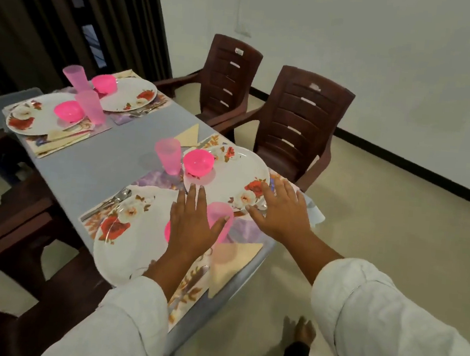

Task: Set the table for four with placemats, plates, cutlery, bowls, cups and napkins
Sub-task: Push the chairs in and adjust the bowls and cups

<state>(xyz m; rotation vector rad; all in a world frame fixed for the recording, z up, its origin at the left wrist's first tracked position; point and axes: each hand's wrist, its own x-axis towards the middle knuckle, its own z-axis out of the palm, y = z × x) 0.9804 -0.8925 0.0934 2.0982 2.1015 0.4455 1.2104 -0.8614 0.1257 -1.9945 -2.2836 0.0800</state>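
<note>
Here left hand (192,225) splayed, pink cup (219,212) beside thumb (right hand (279,210) splayed too).

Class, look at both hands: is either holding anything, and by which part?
Nothing is held; the left hand and right hand are open, fingers straight.

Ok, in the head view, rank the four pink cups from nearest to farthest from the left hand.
1. Near cup: right at the thumb of the left hand, just to its right.
2. Middle cup: ahead of the hand, slightly left.
3. Third cup: far left, in front of the last one.
4. Back cup: farthest back, far left.
</note>
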